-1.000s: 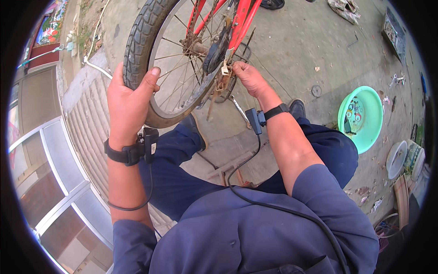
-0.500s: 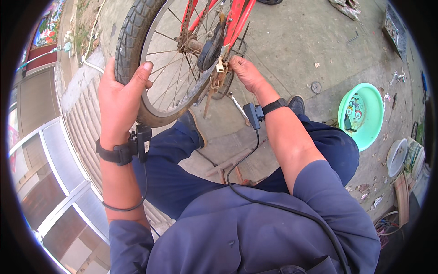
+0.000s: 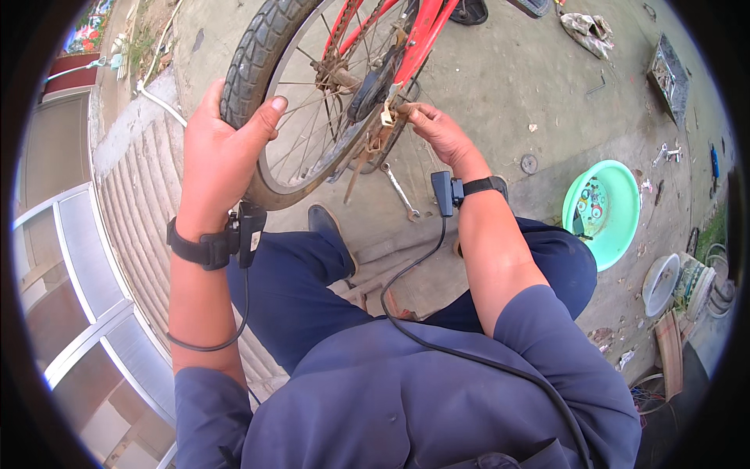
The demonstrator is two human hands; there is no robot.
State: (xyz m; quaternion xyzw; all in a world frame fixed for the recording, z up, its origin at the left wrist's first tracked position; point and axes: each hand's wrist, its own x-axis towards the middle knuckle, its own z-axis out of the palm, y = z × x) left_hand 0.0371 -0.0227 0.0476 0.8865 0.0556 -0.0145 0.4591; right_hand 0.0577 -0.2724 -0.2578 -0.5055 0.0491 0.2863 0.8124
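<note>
A bicycle wheel with a black knobby tyre (image 3: 251, 70) and worn rim stands before me, fixed to a red frame (image 3: 427, 37). My left hand (image 3: 226, 156) is closed around the tyre, thumb over the rim. At the frame's lower end hangs a rusty metal bracket (image 3: 378, 141) with a cream-coloured tag-like piece (image 3: 387, 117). My right hand (image 3: 444, 139) pinches at this spot, thumb and forefinger together beside the cream piece; what lies between the fingertips is hidden. A black pedal (image 3: 367, 95) sits close by, in front of the spokes.
A combination wrench (image 3: 400, 191) lies on the concrete between my feet. To the right stand a green basin (image 3: 622, 234) with small parts and a white bowl (image 3: 661, 285). Farther off are a metal tray (image 3: 666, 78), a crumpled bag (image 3: 587, 35) and a round disc (image 3: 529, 164).
The view has shifted, so the basin appears farther left and lower. Wheel, frame and both hands sit slightly farther right in it. Left grip stays on the tyre; the right hand remains at the bracket.
</note>
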